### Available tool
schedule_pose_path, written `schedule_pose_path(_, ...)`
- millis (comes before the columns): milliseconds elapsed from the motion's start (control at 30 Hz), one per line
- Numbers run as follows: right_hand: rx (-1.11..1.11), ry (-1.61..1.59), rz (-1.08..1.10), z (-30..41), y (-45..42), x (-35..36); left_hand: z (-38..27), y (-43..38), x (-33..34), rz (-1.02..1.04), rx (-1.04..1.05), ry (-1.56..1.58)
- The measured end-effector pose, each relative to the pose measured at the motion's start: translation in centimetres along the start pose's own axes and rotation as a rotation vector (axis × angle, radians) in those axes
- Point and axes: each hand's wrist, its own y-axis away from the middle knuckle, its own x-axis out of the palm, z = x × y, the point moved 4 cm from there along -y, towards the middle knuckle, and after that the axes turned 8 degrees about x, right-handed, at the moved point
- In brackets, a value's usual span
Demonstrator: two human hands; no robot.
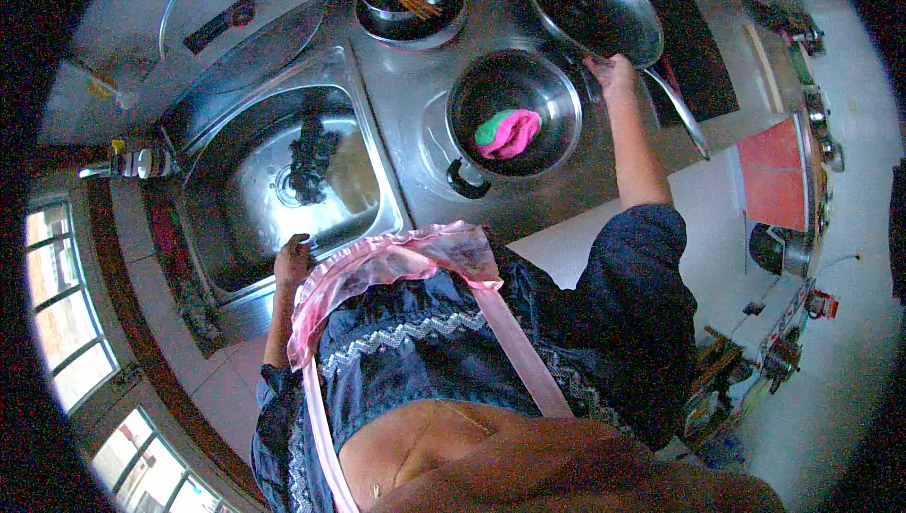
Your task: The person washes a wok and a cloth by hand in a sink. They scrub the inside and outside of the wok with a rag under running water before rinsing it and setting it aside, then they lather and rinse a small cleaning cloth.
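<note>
My right hand (614, 75) is at the near rim of a dark frying pan (594, 7), gripping its edge, with some fingers hidden. The pan is tilted, and its metal handle (679, 113) points toward the lower right. Nearer to me, a steel bowl (563, 138) holds a pink and green cloth or sponge (511, 134). Beside the bowl lies a clear glass lid (433, 138) with a black handle (467, 180), partly covered by the bowl. My left hand (291, 262) hangs at the sink's front edge, fingers slightly apart, with nothing visible in it.
The steel sink (391, 187) on the left has a dark shape (311, 159) near its drain, possibly a reflection. A pot (407, 35) with wooden utensils (419, 5) stands behind. A large round lid (248, 17) leans at the back left. A black panel (697, 53) lies right of the pan.
</note>
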Motion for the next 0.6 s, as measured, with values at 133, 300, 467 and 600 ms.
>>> schedule_pose_path(133,0.060,0.008,0.116,3.4,0.4,0.3,-1.1,-0.2,0.3,0.078,-0.054,0.185)
schedule_pose_path(300,0.033,0.073,0.116,7.6,4.7,1.5,-7.7,-1.9,-0.4,0.128,-0.063,0.043)
schedule_pose_path(467,-0.116,0.232,0.148,11.3,10.2,5.9,-15.1,-5.4,-1.1,-0.009,0.162,0.581)
schedule_pose_path(600,-0.178,0.365,0.229,12.8,16.3,10.9,-28.3,-7.2,-3.1,0.136,0.301,0.762)
